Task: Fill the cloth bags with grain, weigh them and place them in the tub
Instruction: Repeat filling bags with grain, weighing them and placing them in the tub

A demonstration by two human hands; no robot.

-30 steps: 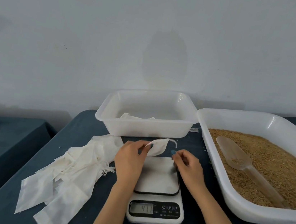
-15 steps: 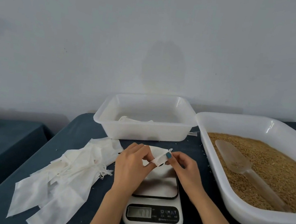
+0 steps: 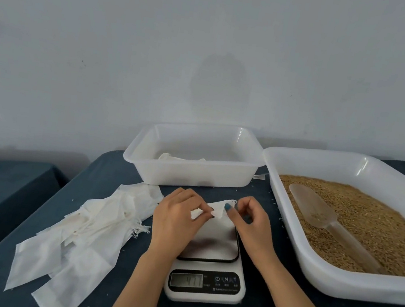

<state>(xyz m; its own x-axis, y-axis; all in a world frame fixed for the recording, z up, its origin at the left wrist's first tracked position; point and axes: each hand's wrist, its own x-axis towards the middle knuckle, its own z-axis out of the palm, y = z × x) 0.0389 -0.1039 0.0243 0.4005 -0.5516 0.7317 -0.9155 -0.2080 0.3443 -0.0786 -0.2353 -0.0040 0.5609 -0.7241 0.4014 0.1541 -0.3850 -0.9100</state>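
Within the last second the two hands have closed in on each other. They stood apart at either end of the small white cloth bag (image 3: 218, 208), and now they meet at its upper edge. We judge this as work on the bag's mouth — the weighing step is under way, and the transfer is not yet done.

The left hand (image 3: 177, 218) pinches the bag's left fold between thumb and forefinger. The right hand (image 3: 249, 220) pinches its right edge with curled fingers. The bag sits between the two hands, over the far edge of the white digital kitchen scale (image 3: 204, 286) (display lit, digits too blurred to read with confidence). The translucent white plastic tub (image 3: 188, 177) stands just beyond the hands — it already holds some pale cloth (image 3: 182, 158).
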